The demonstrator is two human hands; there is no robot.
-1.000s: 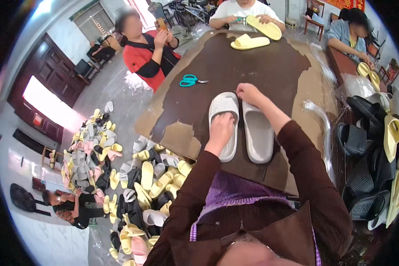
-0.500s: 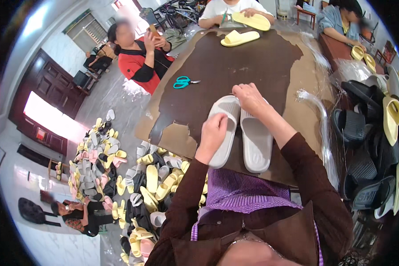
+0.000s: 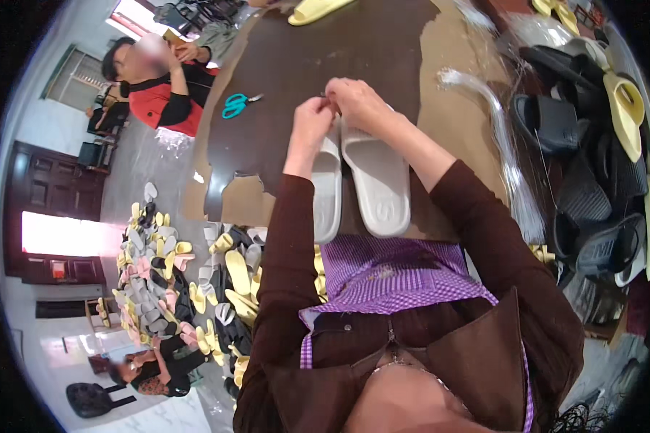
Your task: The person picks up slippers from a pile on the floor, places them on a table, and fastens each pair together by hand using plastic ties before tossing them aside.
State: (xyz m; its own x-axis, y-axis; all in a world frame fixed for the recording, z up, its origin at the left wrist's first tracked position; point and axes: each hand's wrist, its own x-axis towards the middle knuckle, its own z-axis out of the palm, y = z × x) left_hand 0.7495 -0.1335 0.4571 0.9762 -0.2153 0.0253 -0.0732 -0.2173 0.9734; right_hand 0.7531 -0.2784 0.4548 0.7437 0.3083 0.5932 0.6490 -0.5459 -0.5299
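A pair of light grey slide slippers lies side by side on the dark table (image 3: pixel 282 65), toes pointing away from me. My left hand (image 3: pixel 312 128) is closed in a pinch above the toe of the left slipper (image 3: pixel 327 196), its forearm covering part of that slipper. My right hand (image 3: pixel 359 107) is closed too, over the toe of the right slipper (image 3: pixel 383 191). The fingertips of both hands meet between the two toes. Whatever they pinch is too small or hidden to name. Scissors with teal handles (image 3: pixel 235 106) lie to the left of my hands.
A bundle of clear thin strands (image 3: pixel 504 144) runs along the table's right side. Black slippers (image 3: pixel 585 195) and yellow ones (image 3: pixel 623 108) are heaped farther right. A yellow slipper (image 3: pixel 318 9) lies at the far edge. A slipper pile (image 3: pixel 152 267) covers floor at left, near a person in red (image 3: pixel 159 105).
My left hand has moved from the left slipper's side up to its toe, meeting my right hand. The view has shifted, and the far co-worker is now almost out of it.
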